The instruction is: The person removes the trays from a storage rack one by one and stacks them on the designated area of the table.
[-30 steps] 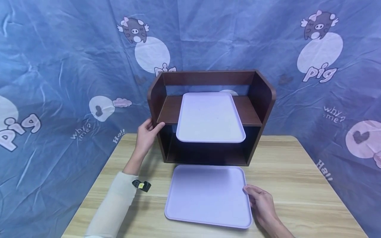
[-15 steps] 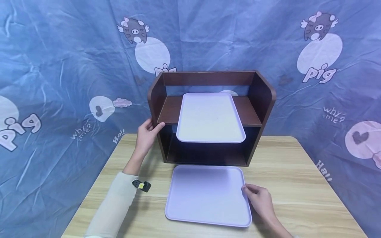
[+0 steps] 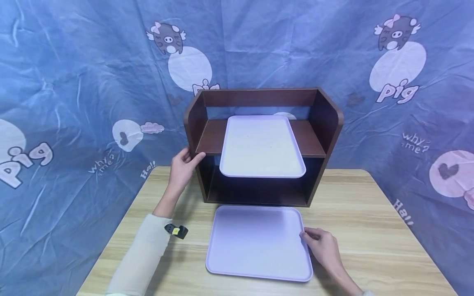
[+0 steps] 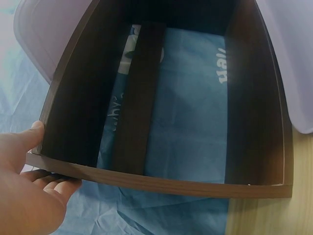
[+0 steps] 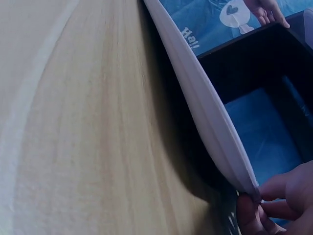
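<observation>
My left hand point(image 3: 180, 170) grips the left side panel of a dark brown two-tier wooden shelf point(image 3: 200, 139), its thumb at the front edge of the middle board. In the left wrist view, the fingers of that hand point(image 4: 34, 191) curl behind the panel. My right hand point(image 3: 326, 251) pinches the right rim of a pale lilac rectangular tray point(image 3: 259, 242) in front of the shelf. The right wrist view shows this tray's rim point(image 5: 210, 107) between thumb and fingers, with a dark shadow beneath. Another lilac tray point(image 3: 263, 146) lies on the middle board, its near end jutting past the front edge.
The shelf stands on a light wood-grain table point(image 3: 363, 222). Behind and at both sides hangs a blue cloth point(image 3: 92, 82) printed with cartoon pigs. The shelf's lower compartment point(image 3: 255, 191) lies under the jutting tray. A black band point(image 3: 176, 231) is on the left wrist.
My right hand's thumb has come onto the lower tray's rim, and that tray has shifted very slightly toward the shelf. My left hand and the upper tray stay put.
</observation>
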Action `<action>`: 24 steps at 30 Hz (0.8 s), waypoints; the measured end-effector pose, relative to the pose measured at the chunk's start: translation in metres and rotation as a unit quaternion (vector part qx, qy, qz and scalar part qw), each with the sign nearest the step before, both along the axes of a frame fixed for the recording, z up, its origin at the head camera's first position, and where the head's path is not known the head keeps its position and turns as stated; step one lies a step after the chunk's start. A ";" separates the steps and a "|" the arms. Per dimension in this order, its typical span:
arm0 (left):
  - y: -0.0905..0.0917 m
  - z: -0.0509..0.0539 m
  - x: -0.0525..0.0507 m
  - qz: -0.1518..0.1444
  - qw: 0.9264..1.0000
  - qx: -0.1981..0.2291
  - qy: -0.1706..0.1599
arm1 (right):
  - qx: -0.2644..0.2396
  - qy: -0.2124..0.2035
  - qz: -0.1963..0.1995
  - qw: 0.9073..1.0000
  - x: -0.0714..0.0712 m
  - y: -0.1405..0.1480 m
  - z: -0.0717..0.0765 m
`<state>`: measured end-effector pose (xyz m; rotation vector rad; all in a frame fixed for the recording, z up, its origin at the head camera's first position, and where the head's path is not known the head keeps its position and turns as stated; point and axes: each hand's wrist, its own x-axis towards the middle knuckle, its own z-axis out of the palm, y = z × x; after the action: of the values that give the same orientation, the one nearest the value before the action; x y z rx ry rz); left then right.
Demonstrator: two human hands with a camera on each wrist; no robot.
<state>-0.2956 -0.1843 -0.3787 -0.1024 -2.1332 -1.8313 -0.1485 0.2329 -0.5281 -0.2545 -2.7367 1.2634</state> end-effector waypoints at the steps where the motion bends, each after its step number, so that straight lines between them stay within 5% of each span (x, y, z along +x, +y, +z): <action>1: 0.000 0.000 0.000 -0.001 1.000 0.001 0.001 | 0.000 -0.001 0.000 1.000 0.000 0.000 0.000; 24: 0.000 -0.003 -0.001 -0.002 1.000 0.005 0.005 | 0.029 0.006 0.028 0.999 -0.003 0.000 -0.003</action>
<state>-0.2967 -0.1846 -0.3818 -0.1129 -2.1185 -1.8410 -0.1510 0.2326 -0.5309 -0.1639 -2.7830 1.1925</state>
